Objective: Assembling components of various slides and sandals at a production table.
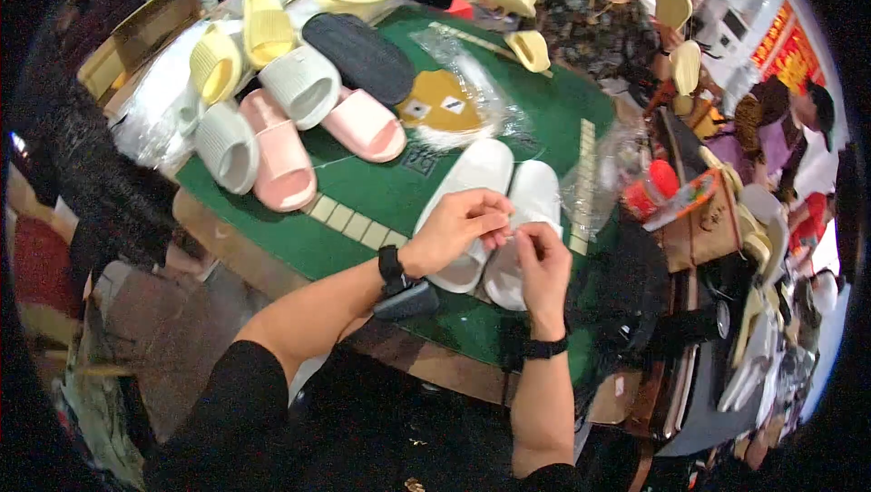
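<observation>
Side by side on the green table [272,247] lie a pair of white slide sandals, the left slide [485,162] and the right slide [537,188], toes pointing away from me. My left hand [463,231] is above the left slide, fingers curled and thumb pinched in. Close to it, over the right slide, my right hand [544,265] also pinches with thumb and forefinger. Whatever sits between the fingertips is too small to make out. Both wrists wear black bands, and the hands hide the middle of the slides.
Pink slides [283,161], grey slides [227,147], yellow slides [269,29] and a dark slide [358,58] are grouped at the far left. Clear plastic wrap [490,83] and rows of cream tiles [349,222] lie on the table. Across it, a person [594,15] holds yellow slides.
</observation>
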Demonstrator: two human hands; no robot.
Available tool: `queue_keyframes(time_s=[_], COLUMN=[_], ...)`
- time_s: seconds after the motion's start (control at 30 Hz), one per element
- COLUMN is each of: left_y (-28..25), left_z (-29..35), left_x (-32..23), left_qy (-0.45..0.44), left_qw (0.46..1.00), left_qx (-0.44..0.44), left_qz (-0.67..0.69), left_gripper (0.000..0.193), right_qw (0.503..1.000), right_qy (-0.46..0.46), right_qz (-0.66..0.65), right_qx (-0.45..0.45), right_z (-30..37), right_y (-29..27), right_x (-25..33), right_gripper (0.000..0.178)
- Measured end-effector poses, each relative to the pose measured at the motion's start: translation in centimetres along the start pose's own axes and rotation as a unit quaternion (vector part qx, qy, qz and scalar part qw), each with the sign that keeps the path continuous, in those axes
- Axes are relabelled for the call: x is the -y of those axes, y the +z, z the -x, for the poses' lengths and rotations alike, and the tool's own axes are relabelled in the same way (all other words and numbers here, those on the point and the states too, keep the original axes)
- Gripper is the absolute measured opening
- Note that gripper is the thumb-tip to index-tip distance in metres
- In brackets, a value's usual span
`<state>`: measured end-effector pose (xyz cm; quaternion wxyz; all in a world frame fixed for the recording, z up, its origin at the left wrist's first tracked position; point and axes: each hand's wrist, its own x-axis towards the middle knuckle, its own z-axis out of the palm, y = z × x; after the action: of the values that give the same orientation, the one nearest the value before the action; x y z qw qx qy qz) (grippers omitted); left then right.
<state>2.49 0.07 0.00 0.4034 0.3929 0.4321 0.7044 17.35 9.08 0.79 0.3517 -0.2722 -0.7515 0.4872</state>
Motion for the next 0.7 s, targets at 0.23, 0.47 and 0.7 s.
queue_keyframes(time_s=[0.23,0.47,0.7], left_y=[-1.7,-1.8,-1.8], left_z=[-0.4,-0.3,-0.3], left_x=[1.1,1.4,1.2], left_qy=[-0.057,-0.064,-0.11], left_qw=[0.958,0.96,0.958], left_qx=[0.106,0.087,0.051], left_qz=[0.262,0.258,0.261], left_gripper=[0.009,0.012,0.014], right_qw=[0.995,0.991,0.995], right_qy=[-0.08,-0.129,-0.094], right_qz=[-0.032,0.007,0.01], right_qx=[-0.043,-0.028,-0.023], right_z=[1.4,1.5,1.5], right_y=[0.1,0.3,0.5], right_x=[0.7,1.1,1.1], right_gripper=[0.006,0.005,0.005])
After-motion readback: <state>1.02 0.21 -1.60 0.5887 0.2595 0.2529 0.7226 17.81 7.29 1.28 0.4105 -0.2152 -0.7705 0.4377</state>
